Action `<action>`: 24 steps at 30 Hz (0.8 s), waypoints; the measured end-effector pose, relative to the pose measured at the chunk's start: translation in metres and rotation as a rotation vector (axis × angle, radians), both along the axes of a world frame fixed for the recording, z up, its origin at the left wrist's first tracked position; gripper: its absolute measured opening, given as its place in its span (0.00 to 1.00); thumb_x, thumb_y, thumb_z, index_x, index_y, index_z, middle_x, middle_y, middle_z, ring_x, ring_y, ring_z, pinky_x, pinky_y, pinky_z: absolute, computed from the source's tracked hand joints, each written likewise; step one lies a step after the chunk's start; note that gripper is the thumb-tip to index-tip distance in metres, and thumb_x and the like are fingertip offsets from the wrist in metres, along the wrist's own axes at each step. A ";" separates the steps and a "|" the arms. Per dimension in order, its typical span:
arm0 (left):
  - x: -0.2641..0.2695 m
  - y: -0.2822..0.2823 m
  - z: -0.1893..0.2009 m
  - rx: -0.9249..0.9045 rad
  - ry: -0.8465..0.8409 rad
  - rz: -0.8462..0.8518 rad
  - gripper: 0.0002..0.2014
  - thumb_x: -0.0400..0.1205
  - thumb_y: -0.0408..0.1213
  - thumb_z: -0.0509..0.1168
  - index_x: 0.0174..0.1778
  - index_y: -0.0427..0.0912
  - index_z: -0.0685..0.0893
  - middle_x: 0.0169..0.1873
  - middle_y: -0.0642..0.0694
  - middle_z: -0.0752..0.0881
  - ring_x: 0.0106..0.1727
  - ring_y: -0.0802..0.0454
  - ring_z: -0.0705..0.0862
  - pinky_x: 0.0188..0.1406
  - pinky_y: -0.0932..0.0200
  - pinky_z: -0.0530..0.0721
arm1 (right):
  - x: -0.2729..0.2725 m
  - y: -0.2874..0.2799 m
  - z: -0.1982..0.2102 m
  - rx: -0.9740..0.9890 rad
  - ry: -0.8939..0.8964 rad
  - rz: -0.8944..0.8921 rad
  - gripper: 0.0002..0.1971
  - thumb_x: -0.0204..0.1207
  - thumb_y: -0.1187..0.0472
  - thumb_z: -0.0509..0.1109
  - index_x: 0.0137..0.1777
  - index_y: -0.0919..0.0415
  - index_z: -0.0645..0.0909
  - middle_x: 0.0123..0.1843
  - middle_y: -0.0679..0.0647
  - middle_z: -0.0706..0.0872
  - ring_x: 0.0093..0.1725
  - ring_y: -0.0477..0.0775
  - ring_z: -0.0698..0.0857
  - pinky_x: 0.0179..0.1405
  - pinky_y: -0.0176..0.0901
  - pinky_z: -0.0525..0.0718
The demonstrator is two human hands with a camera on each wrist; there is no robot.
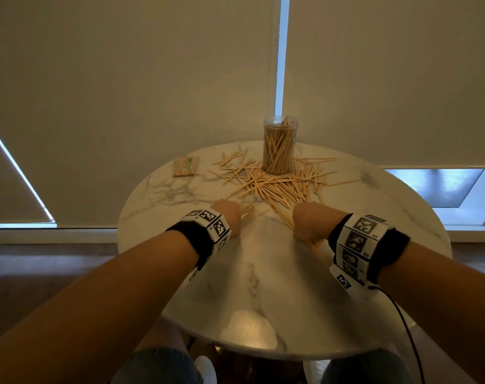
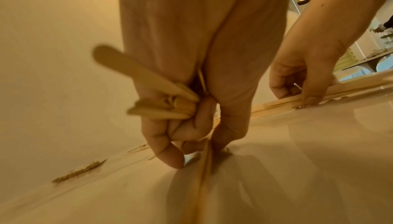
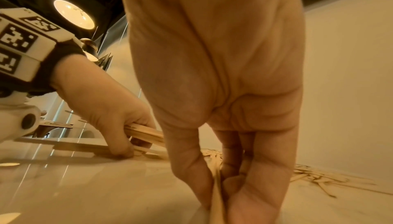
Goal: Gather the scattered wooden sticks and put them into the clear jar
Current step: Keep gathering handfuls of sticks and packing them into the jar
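Note:
A heap of flat wooden sticks (image 1: 274, 184) lies scattered on the round marble table (image 1: 263, 286), around the foot of the clear jar (image 1: 280, 145), which stands upright at the far edge, mostly full of sticks. My left hand (image 1: 230, 217) is at the near left edge of the heap, its fingers curled round a small bundle of sticks (image 2: 161, 103) while thumb and forefinger pinch more against the tabletop. My right hand (image 1: 310, 223) is at the near right edge, its thumb and fingers pinching a bundle of sticks (image 3: 217, 200) low on the table.
A small packet of sticks (image 1: 185, 167) lies at the table's far left. Closed roller blinds (image 1: 152, 79) hang close behind the table. A cable (image 1: 407, 328) trails from my right wristband. My knees show under the table's near edge.

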State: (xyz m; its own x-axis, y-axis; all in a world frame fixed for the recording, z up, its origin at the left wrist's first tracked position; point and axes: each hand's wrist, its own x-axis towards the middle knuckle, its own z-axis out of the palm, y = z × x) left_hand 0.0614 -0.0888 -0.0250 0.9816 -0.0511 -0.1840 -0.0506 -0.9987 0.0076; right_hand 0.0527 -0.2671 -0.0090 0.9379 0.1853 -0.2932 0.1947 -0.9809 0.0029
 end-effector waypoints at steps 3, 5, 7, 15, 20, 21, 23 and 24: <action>-0.002 -0.006 0.000 0.015 -0.005 -0.008 0.14 0.85 0.37 0.66 0.63 0.34 0.80 0.61 0.38 0.85 0.61 0.42 0.85 0.44 0.59 0.79 | 0.002 -0.001 0.001 0.006 0.042 -0.018 0.11 0.82 0.64 0.64 0.36 0.62 0.76 0.38 0.56 0.82 0.42 0.55 0.83 0.28 0.35 0.78; -0.004 -0.009 0.000 0.010 -0.012 -0.002 0.15 0.86 0.37 0.64 0.66 0.34 0.79 0.64 0.38 0.83 0.64 0.42 0.84 0.50 0.57 0.80 | 0.003 -0.003 0.002 0.018 0.053 -0.029 0.09 0.81 0.64 0.65 0.39 0.63 0.78 0.38 0.56 0.83 0.42 0.55 0.84 0.29 0.36 0.80; -0.004 -0.008 0.003 -0.035 -0.023 0.017 0.16 0.86 0.38 0.63 0.67 0.33 0.78 0.64 0.37 0.83 0.65 0.41 0.83 0.53 0.56 0.81 | 0.005 -0.007 0.002 0.053 0.047 -0.046 0.11 0.80 0.65 0.66 0.35 0.62 0.76 0.36 0.56 0.83 0.39 0.55 0.84 0.31 0.38 0.81; 0.021 0.005 0.013 -1.163 0.015 0.317 0.06 0.86 0.31 0.64 0.53 0.33 0.84 0.40 0.42 0.89 0.37 0.53 0.86 0.47 0.56 0.90 | 0.016 -0.027 0.015 0.514 -0.001 -0.185 0.09 0.79 0.65 0.67 0.50 0.67 0.88 0.49 0.62 0.89 0.47 0.57 0.86 0.54 0.53 0.88; 0.028 -0.007 0.022 -1.516 0.101 0.398 0.06 0.88 0.30 0.62 0.55 0.34 0.84 0.29 0.44 0.80 0.28 0.53 0.79 0.46 0.52 0.91 | 0.025 -0.018 0.030 0.980 -0.082 -0.208 0.07 0.83 0.61 0.69 0.48 0.61 0.87 0.47 0.60 0.90 0.51 0.62 0.90 0.56 0.60 0.89; 0.029 -0.010 0.023 -1.553 0.110 0.397 0.05 0.87 0.30 0.63 0.54 0.35 0.84 0.28 0.44 0.82 0.29 0.53 0.81 0.43 0.54 0.91 | 0.027 -0.014 0.031 1.018 -0.083 -0.203 0.06 0.82 0.60 0.69 0.48 0.61 0.87 0.46 0.60 0.91 0.50 0.61 0.90 0.55 0.61 0.90; 0.031 -0.017 0.026 -1.627 0.106 0.397 0.06 0.87 0.30 0.62 0.51 0.37 0.85 0.31 0.44 0.87 0.31 0.52 0.85 0.41 0.55 0.90 | 0.033 -0.007 0.031 1.064 -0.084 -0.192 0.05 0.82 0.61 0.70 0.47 0.59 0.87 0.45 0.58 0.91 0.47 0.59 0.91 0.52 0.57 0.91; 0.034 -0.021 0.027 -1.663 0.086 0.401 0.07 0.88 0.30 0.61 0.52 0.36 0.84 0.36 0.42 0.88 0.34 0.51 0.85 0.41 0.55 0.89 | 0.036 -0.003 0.029 1.072 -0.081 -0.189 0.05 0.82 0.61 0.70 0.47 0.59 0.87 0.44 0.57 0.91 0.46 0.56 0.92 0.48 0.53 0.92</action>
State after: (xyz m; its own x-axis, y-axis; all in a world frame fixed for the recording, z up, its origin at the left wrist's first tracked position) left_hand 0.0951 -0.1101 0.0025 0.9707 0.0007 -0.2404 0.2380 0.1369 0.9616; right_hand 0.0892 -0.2699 0.0204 0.9874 0.1583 -0.0014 0.0783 -0.4956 -0.8650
